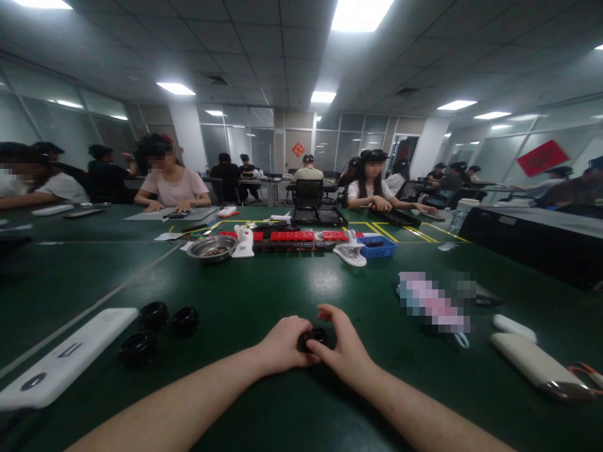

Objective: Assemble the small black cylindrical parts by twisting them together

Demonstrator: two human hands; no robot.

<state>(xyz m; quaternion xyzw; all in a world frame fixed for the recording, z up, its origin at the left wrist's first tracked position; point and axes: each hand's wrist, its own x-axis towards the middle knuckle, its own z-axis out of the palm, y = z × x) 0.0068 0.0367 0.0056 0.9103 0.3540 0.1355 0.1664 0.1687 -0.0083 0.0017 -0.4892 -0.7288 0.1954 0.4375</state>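
We see a small black ring (pixel 315 338) on the green table (pixel 301 402), near its front edge, pinched between both hands. Our left hand (pixel 282 345) is curled against the ring's left side, fingers closed on it; our right hand (pixel 346 348) grips its right side, thumb raised over the top. Left of the ring, well apart, lie three more black rings (pixel 157 329), and beyond them a long white case (pixel 61 367). Right of the ring rest two white bars (pixel 532 358) near the table's edge. Behind the ring, well apart, stand a steel bowl (pixel 211 248), a row of red parts (pixel 292 236) and a blue tray (pixel 377 247). Other people sit further back across the table.
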